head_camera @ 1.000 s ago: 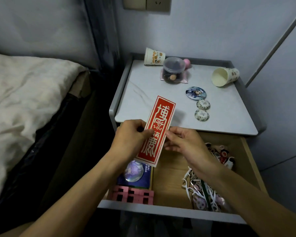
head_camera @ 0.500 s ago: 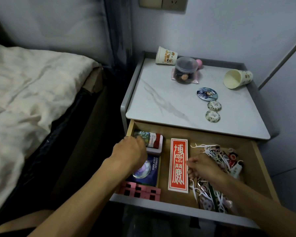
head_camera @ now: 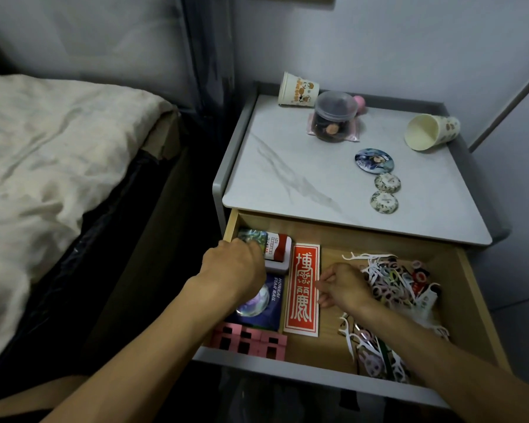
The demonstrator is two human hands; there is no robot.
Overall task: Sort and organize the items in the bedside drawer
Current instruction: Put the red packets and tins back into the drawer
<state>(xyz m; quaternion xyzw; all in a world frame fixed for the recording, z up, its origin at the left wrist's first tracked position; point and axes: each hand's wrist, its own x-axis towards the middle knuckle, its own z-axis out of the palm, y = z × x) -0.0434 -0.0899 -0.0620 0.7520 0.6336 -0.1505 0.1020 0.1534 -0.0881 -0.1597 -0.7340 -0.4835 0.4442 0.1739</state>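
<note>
Your left hand (head_camera: 235, 270) reaches into the back left corner of the open drawer (head_camera: 471, 300). Its fingers are bent over a shiny picture card (head_camera: 252, 238) that lies on a red and white box (head_camera: 278, 248), but the back of the hand hides them, so you cannot tell whether they grip it or only touch it. Just below that hand is a dark blue packet (head_camera: 272, 303) with a round glossy badge (head_camera: 255, 302) on it, and nearer to you sits a row of pink blocks (head_camera: 251, 341). Between your two hands a long red card (head_camera: 303, 303) lies flat on the drawer floor, lengthwise front to back. Your right hand (head_camera: 345, 285) rests beside it with its fingers loosely curled and released, its fingertips (head_camera: 319, 283) at the card's right edge and nothing held. To the right of that hand and under your forearm is a tangled heap of white floss picks and hair ties (head_camera: 388, 282). Beyond both hands, on the table (head_camera: 287, 178), are two tipped paper cups (head_camera: 298, 90), a small lidded jar (head_camera: 333, 117) and three round badges (head_camera: 374, 160).
</note>
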